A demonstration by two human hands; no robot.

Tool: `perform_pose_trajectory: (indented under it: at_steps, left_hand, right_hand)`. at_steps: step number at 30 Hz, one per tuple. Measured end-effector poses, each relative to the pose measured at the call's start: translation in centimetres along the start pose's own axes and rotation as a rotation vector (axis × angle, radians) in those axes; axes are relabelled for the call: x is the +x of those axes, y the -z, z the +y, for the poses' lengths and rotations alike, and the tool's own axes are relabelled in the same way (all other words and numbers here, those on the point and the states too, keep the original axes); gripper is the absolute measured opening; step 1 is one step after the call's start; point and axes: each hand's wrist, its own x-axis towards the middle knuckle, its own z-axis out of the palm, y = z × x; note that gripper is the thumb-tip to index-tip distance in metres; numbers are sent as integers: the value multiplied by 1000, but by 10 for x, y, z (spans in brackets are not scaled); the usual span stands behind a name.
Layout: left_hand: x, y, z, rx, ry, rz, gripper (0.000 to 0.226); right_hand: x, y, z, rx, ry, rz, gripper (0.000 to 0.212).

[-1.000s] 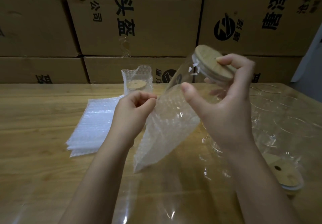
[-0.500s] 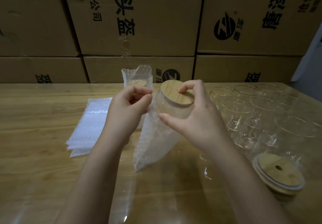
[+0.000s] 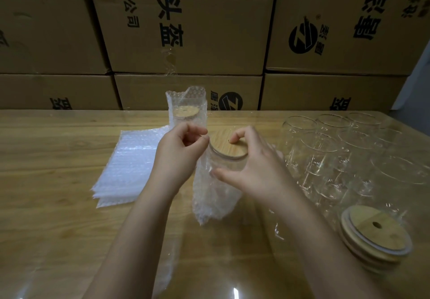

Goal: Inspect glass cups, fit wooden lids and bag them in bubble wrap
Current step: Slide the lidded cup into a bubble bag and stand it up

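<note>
A glass cup with a round wooden lid (image 3: 229, 144) stands nearly upright inside a bubble wrap bag (image 3: 213, 200) at the middle of the table. My left hand (image 3: 179, 157) pinches the bag's open edge at the left of the lid. My right hand (image 3: 252, 163) lies over the lid, its fingertips on the wood and its thumb against the bag's front. The cup's lower part shows only dimly through the wrap.
A finished bagged cup (image 3: 186, 108) stands behind. A pile of flat bubble wrap bags (image 3: 126, 168) lies left. Several bare glass cups (image 3: 335, 157) crowd the right side, and a stack of wooden lids (image 3: 374, 236) sits front right. Cardboard boxes (image 3: 190, 26) wall off the back.
The lidded cup went from held high and tilted down into the bag, which now hangs nearly upright. My right hand moved from gripping the lid's edge to resting on top.
</note>
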Motion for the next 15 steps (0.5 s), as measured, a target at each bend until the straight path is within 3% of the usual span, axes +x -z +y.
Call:
perform_pose_trajectory:
  at_steps: [10,15]
  left_hand:
    - [-2,2,-3,403,-173,-7,13]
    - [-7,22,9,671,-337,-328,14]
  right_hand:
    - [4,-11,12,48,10,-71,45]
    - [6,-7,21,99,19,-86,45]
